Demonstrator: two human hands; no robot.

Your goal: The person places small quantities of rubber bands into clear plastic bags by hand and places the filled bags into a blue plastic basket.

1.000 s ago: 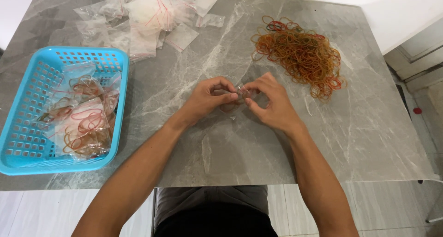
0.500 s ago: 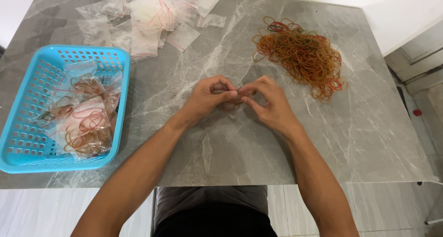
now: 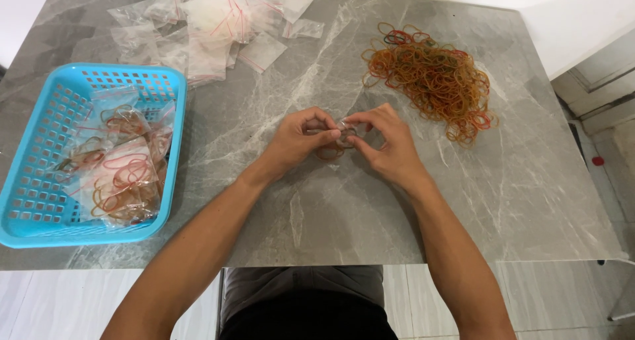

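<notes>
My left hand (image 3: 299, 140) and my right hand (image 3: 387, 145) meet over the middle of the grey marble table (image 3: 344, 208). Between their fingertips they pinch a small clear plastic bag (image 3: 340, 136) with orange rubber bands (image 3: 329, 153) showing inside and hanging below it. The fingers hide most of the bag. A loose heap of orange and red rubber bands (image 3: 433, 79) lies on the table just beyond my right hand.
A blue plastic basket (image 3: 40, 201) at the left edge holds several filled clear bags of rubber bands. A pile of empty clear zip bags (image 3: 211, 22) lies at the far left of the table. White floor and a door frame (image 3: 595, 82) lie to the right.
Both hands stay together over the same spot; the fingers have shifted slightly around the small bag. Nothing else has moved.
</notes>
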